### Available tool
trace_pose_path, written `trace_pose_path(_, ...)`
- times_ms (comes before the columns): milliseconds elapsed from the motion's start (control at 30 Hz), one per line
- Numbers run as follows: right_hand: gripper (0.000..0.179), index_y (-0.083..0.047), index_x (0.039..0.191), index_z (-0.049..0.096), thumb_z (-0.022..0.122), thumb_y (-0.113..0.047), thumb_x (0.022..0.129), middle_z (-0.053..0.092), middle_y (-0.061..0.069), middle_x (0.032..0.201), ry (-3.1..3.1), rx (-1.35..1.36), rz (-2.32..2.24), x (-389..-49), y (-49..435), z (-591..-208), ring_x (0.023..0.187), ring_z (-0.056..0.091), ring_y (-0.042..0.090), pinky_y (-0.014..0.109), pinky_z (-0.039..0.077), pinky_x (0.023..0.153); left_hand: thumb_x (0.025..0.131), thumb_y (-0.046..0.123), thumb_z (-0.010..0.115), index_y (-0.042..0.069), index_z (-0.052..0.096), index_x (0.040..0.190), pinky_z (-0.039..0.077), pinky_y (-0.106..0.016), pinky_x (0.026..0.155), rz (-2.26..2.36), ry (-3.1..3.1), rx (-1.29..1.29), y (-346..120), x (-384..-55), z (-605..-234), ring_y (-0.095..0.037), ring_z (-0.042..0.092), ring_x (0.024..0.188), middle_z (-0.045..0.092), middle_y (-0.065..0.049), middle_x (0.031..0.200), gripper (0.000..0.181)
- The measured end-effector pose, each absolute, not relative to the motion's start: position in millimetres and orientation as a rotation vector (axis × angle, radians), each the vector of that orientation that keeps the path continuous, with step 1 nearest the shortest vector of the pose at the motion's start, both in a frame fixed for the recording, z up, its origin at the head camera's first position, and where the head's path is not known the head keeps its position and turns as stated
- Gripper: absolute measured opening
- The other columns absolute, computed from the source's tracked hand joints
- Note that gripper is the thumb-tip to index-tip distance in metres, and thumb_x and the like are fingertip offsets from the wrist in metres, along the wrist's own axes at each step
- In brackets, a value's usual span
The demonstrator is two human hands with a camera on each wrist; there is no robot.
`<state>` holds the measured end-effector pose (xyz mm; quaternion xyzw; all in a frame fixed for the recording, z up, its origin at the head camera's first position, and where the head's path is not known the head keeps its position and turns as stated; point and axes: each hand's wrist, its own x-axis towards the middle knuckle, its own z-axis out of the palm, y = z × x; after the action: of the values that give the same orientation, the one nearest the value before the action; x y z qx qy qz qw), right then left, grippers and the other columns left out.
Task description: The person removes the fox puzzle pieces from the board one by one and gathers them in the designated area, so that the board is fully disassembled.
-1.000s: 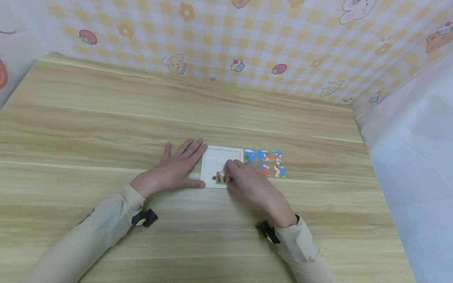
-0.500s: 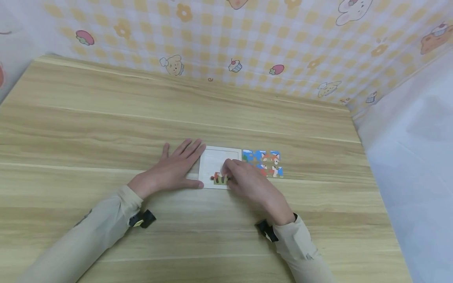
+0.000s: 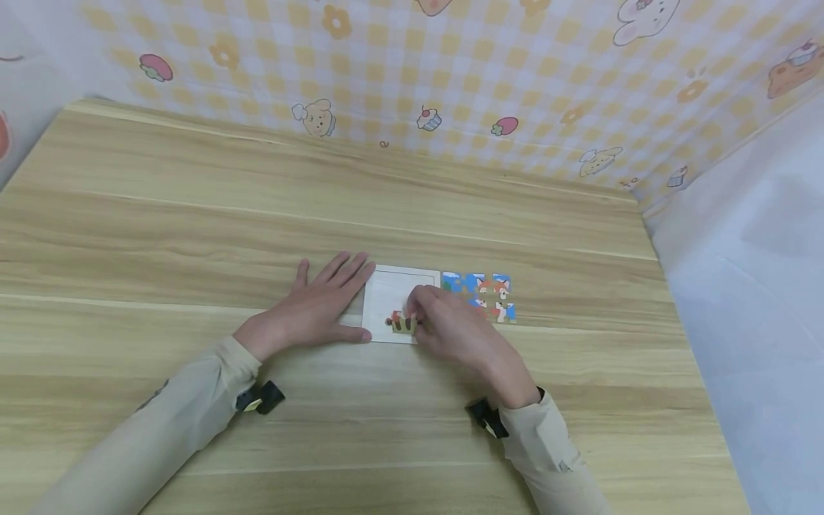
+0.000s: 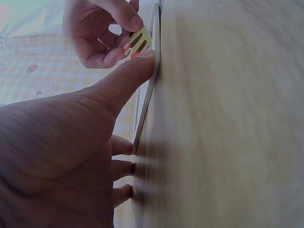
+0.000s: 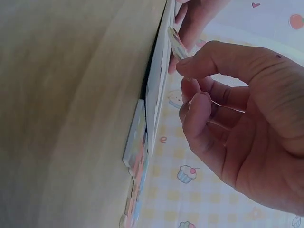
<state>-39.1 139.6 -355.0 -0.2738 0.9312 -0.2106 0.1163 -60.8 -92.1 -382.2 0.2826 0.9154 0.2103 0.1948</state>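
Observation:
My right hand (image 3: 463, 329) pinches a jigsaw piece (image 3: 403, 326), green with dark stripes and some red, between thumb and fingers. In the left wrist view this piece (image 4: 139, 42) is tilted up, close to my left thumb. It is over the lower part of a square white puzzle tray (image 3: 388, 290). My left hand (image 3: 307, 312) lies spread at the tray's left side, its thumb at the near left corner and its fingertips at the far left one. The right wrist view shows the piece (image 5: 177, 45) nearly edge-on at my thumb tip.
Several loose jigsaw pieces (image 3: 502, 286), blue, orange and white with parts of a fox picture, lie just right of the tray. My right hand covers some of them. A wood-grain table (image 3: 322, 200) extends around, backed by a yellow checked cloth (image 3: 386, 71).
My right hand keeps its hold on the jigsaw piece over the tray, with only slight shifts of the fingers and piece. My left hand stays in place.

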Motion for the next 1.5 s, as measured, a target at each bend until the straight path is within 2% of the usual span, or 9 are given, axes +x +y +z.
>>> trace_pose_path(167,0.02,-0.011,0.092,0.061,0.064,0.001,0.076,0.056,-0.006,0.081,2.719,-0.753,-0.644,-39.7,143.1,-350.1,0.073,0.049,0.01,0.022,0.044,0.06,0.078,0.053,0.067,0.009,0.012,0.15,-0.007,-0.07,0.097,0.59,2.562,0.786,-91.6,-60.9,-381.2,-0.03,-0.005,0.14,0.002,-0.009,0.155,0.101)
trace_pose_path(367,0.02,-0.01,0.092,0.061,0.066,0.0,0.076,0.056,-0.005,0.08,2.714,-0.814,-0.685,-42.2,147.7,-348.1,0.072,0.051,0.011,0.022,0.044,0.063,0.078,0.054,0.067,0.01,0.011,0.15,-0.008,-0.069,0.098,0.588,2.559,0.783,-91.4,-61.2,-381.6,-0.03,-0.005,0.14,0.001,-0.008,0.155,0.101)
trace_pose_path(700,0.017,-0.014,0.088,0.061,0.064,-0.005,0.074,0.052,-0.002,0.077,2.706,-0.799,-0.664,-40.2,157.0,-350.5,0.072,0.045,0.011,0.025,0.042,0.062,0.077,0.055,0.067,0.01,0.011,0.15,-0.008,-0.068,0.098,0.58,2.562,0.78,-91.4,-61.3,-382.8,-0.029,-0.005,0.14,0.001,-0.008,0.155,0.102)
trace_pose_path(867,0.02,-0.015,0.09,0.059,0.061,-0.004,0.073,0.052,-0.001,0.074,2.713,-0.78,-0.673,-39.5,167.3,-350.1,0.066,0.045,0.009,0.024,0.042,0.057,0.078,0.054,0.067,0.009,0.011,0.15,-0.008,-0.069,0.098,0.573,2.562,0.786,-91.7,-60.9,-382.2,-0.03,-0.005,0.14,0.001,-0.008,0.155,0.102)
trace_pose_path(1100,0.022,-0.012,0.087,0.055,0.061,0.0,0.07,0.051,-0.001,0.076,2.737,-0.772,-0.721,-39.1,186.9,-348.1,0.072,0.047,0.013,0.026,0.042,0.063,0.078,0.054,0.067,0.009,0.01,0.15,-0.009,-0.068,0.098,0.58,2.556,0.782,-91.9,-60.6,-381.7,-0.03,-0.006,0.14,0.001,-0.009,0.155,0.102)
trace_pose_path(1233,0.021,-0.01,0.087,0.055,0.062,0.0,0.07,0.048,0.001,0.075,2.754,-0.745,-0.717,-38.6,198.0,-346.4,0.074,0.044,0.014,0.028,0.039,0.062,0.079,0.053,0.066,0.009,0.01,0.15,-0.009,-0.068,0.098,0.58,2.556,0.786,-92.3,-60.5,-381.5,-0.03,-0.006,0.14,0.001,-0.009,0.155,0.101)
trace_pose_path(1500,0.017,-0.008,0.086,0.054,0.061,-0.001,0.073,0.05,0.003,0.076,2.767,-0.663,-0.738,-38.6,221.3,-341.4,0.072,0.048,0.019,0.028,0.04,0.062,0.078,0.054,0.066,0.009,0.01,0.15,-0.008,-0.069,0.098,0.573,2.56,0.79,-92.2,-61.1,-382.7,-0.03,-0.006,0.14,0.001,-0.009,0.155,0.102)
